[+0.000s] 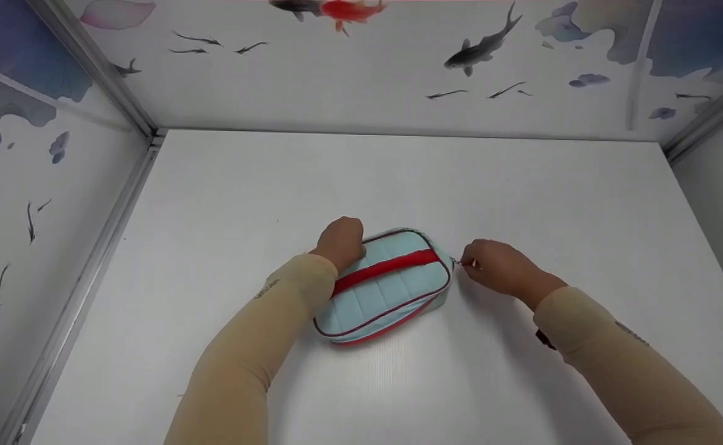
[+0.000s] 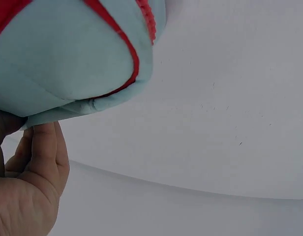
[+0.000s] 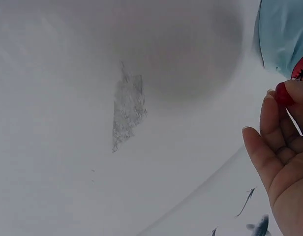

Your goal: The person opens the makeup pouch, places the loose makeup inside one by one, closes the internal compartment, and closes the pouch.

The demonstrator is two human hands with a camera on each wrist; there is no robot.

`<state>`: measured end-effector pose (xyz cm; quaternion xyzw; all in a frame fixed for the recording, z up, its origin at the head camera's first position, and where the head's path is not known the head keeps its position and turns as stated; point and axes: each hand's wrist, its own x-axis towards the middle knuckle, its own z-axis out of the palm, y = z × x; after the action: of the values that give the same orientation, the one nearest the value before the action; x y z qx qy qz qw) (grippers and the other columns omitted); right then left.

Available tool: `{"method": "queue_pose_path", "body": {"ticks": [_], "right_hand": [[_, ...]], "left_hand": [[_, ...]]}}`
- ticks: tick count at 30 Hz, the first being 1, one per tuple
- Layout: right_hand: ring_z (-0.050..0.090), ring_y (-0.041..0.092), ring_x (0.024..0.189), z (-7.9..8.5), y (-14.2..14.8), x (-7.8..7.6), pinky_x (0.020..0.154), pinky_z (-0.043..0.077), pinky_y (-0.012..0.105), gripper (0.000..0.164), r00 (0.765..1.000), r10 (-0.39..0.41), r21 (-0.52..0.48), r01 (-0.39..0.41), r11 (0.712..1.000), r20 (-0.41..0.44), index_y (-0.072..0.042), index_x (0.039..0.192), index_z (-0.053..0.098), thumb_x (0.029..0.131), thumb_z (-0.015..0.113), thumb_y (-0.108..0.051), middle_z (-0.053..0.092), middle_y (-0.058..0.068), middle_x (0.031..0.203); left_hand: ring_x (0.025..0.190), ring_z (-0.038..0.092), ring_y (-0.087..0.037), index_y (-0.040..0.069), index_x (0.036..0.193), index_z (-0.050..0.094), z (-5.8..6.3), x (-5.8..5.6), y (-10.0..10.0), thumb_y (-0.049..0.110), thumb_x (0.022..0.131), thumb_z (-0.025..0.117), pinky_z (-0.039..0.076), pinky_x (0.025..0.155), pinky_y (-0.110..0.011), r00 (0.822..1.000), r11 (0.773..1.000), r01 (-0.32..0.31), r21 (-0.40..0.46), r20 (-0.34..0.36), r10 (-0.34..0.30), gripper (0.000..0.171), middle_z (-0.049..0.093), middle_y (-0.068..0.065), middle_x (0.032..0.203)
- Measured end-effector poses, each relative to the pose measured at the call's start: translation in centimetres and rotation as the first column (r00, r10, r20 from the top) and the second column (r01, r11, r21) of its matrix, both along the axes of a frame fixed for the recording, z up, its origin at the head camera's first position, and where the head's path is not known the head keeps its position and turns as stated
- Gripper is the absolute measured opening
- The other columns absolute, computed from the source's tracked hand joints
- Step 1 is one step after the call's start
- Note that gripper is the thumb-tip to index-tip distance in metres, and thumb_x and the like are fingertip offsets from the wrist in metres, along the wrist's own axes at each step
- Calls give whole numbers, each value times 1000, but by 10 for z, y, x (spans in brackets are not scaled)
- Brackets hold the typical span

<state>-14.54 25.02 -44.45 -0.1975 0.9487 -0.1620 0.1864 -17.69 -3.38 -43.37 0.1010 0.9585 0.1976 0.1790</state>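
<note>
A light blue zippered pouch point(image 1: 386, 290) with dark red piping and a red strap point(image 1: 392, 269) lies tilted on the white table. At its far left edge, my left hand point(image 1: 342, 241) pinches the fabric; the left wrist view shows thumb and fingers gripping a fold of the pouch point(image 2: 68, 59). Off the pouch's right end, my right hand point(image 1: 497, 266) pinches the zipper pull. In the right wrist view that pull point(image 3: 283, 94) is a small red piece between thumb and forefinger, close to the red zipper point(image 3: 302, 69). The other fingers point(image 3: 262, 152) are spread below.
The white table point(image 1: 244, 185) is bordered by a back panel point(image 1: 361, 80) printed with fish and by a similar left panel point(image 1: 21, 247). A plain panel point(image 1: 720, 161) stands on the right. A grey scuffed patch point(image 3: 127, 110) marks the surface in the right wrist view.
</note>
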Motion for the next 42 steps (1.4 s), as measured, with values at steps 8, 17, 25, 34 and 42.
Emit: {"method": "queue_pose_path", "body": {"ticks": [8, 17, 25, 34, 42], "right_hand": [[61, 26, 88, 3, -6, -10, 82, 53, 42, 14, 990, -16, -11, 14, 1000, -143, 0, 101, 70, 88, 65, -5, 66, 11, 95], [60, 28, 87, 0, -13, -28, 80, 52, 43, 13, 980, -66, -88, 51, 995, -185, 0, 99, 68, 91, 61, -7, 65, 13, 95], [58, 25, 87, -5, -9, -20, 79, 52, 41, 15, 991, -122, -64, 119, 991, -60, -3, 102, 69, 92, 61, -12, 65, 10, 97], [57, 25, 85, -3, -8, 2, 78, 52, 42, 19, 988, -153, -120, 151, 981, -11, -2, 102, 70, 92, 59, -13, 67, 10, 96], [56, 22, 81, 1, -13, 25, 76, 52, 40, 15, 984, -170, -127, 176, 976, 51, -3, 100, 69, 91, 60, -13, 65, 7, 92]], "left_hand": [[68, 48, -18, 1, 84, 62, 4, 10, -7, 5, 87, 60, 50, 66, -32, 997, 1000, -11, 14, 73, 10, 6, 60, -9, 77], [49, 48, -13, 10, 59, 48, -11, 17, -5, 11, 84, 60, 43, 49, -25, 934, 989, -102, 107, 353, 58, 28, 47, -1, 52], [59, 45, -16, 8, 66, 50, -13, 29, -8, 10, 84, 61, 43, 53, -27, 935, 941, -293, 170, 258, 245, 21, 44, -2, 63], [70, 46, -17, -2, 86, 59, -11, 44, -9, 12, 89, 60, 47, 65, -31, 923, 901, -375, 217, 174, 343, 14, 54, -9, 77], [66, 44, -16, 0, 76, 58, -16, 50, -7, 11, 89, 58, 45, 61, -30, 913, 877, -407, 255, 141, 383, 16, 51, -5, 69]]}}
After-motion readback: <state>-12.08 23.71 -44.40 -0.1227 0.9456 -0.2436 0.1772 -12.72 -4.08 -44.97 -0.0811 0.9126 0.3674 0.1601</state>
